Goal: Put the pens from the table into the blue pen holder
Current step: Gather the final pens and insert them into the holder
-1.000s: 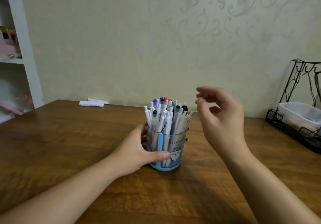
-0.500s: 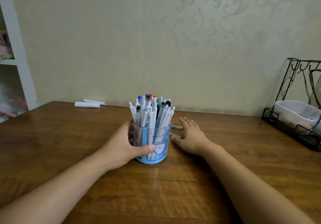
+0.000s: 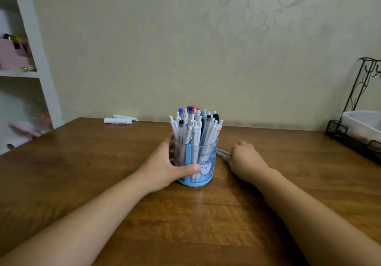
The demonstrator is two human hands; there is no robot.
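Note:
The blue pen holder point(image 3: 203, 162) stands upright in the middle of the wooden table point(image 3: 82, 172), packed with several white pens point(image 3: 194, 127) with coloured caps. My left hand point(image 3: 165, 165) grips the holder's left side, thumb across its front. Just right of the holder my right hand point(image 3: 244, 158) rests on the table with its fingers curled around pens point(image 3: 223, 153) that lie there; only their ends stick out toward the holder.
A black wire rack point(image 3: 358, 121) holding a white container point(image 3: 365, 125) stands at the table's right edge. Two white rolled items point(image 3: 118, 120) lie at the back left by the wall. A white shelf unit point(image 3: 31, 59) stands left of the table.
My right hand came down from above the holder to the table, lay flat on the pens, and has now curled its fingers around them. My left hand keeps its grip on the holder.

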